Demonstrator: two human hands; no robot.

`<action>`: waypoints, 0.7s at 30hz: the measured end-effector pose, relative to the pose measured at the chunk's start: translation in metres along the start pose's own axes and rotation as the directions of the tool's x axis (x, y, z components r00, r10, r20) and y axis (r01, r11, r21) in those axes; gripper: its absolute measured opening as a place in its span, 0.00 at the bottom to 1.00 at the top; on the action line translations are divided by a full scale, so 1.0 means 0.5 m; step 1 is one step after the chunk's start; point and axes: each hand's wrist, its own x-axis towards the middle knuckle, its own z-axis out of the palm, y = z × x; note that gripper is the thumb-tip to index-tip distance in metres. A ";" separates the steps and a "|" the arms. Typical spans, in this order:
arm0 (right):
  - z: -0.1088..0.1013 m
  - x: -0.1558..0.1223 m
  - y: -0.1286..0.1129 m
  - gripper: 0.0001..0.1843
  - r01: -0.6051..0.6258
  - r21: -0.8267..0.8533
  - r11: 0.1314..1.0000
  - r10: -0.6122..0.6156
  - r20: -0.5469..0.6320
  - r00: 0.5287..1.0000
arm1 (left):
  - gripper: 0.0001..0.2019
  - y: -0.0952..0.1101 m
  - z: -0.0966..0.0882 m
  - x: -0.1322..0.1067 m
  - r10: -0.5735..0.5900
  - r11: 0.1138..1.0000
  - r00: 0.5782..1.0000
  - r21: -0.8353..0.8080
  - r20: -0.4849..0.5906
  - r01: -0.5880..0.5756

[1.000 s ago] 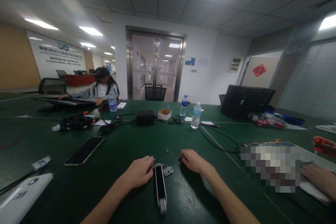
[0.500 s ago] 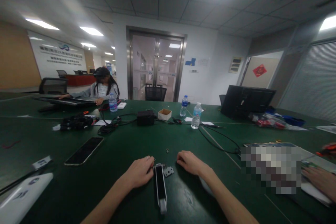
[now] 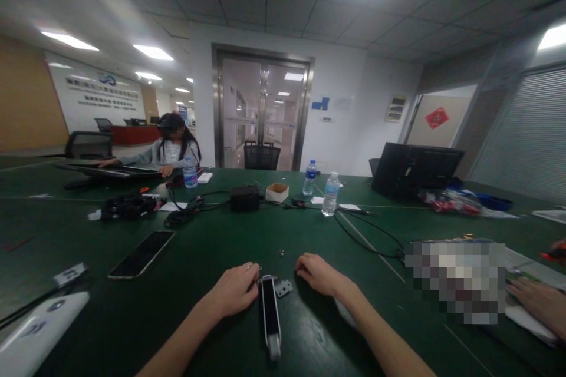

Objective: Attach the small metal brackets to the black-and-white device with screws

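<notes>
A long narrow black and silver device (image 3: pixel 270 315) lies on the green table (image 3: pixel 221 247), pointing away from me. My left hand (image 3: pixel 233 290) rests at its far end, fingers curled against the device's top left corner. A small grey metal plate (image 3: pixel 283 288) lies just right of that end. Beyond the plate, my right hand (image 3: pixel 319 274) sits on the table with fingers curled in a loose pinch; what they hold, if anything, I cannot make out. A tiny screw (image 3: pixel 282 254) lies farther out between the hands.
A black phone (image 3: pixel 141 254) lies to the left and a white device (image 3: pixel 35 336) at the near left. Cables, a black box (image 3: pixel 246 198), a cardboard box (image 3: pixel 277 192) and water bottles (image 3: pixel 329 194) stand mid-table. Another person's hand (image 3: pixel 537 300) works at the right; a person sits far left.
My right hand has slid slightly left toward the metal plate. The other person's upper hand at the right edge has withdrawn. My left hand has stayed put.
</notes>
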 end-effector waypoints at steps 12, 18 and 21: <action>0.016 -0.001 -0.043 0.04 0.121 0.104 0.987 -0.116 -0.058 0.992 | 0.05 -0.001 0.001 -0.003 -0.004 1.000 1.000 -0.014 0.003 0.004; 0.025 0.002 -0.042 0.04 0.137 0.085 0.987 -0.130 -0.083 0.988 | 0.05 0.005 -0.004 -0.003 -0.014 1.000 1.000 -0.004 0.019 0.014; 0.022 0.001 -0.044 0.05 0.128 0.077 0.989 -0.122 -0.078 0.989 | 0.06 0.008 -0.007 -0.004 -0.021 1.000 0.999 0.006 0.028 0.021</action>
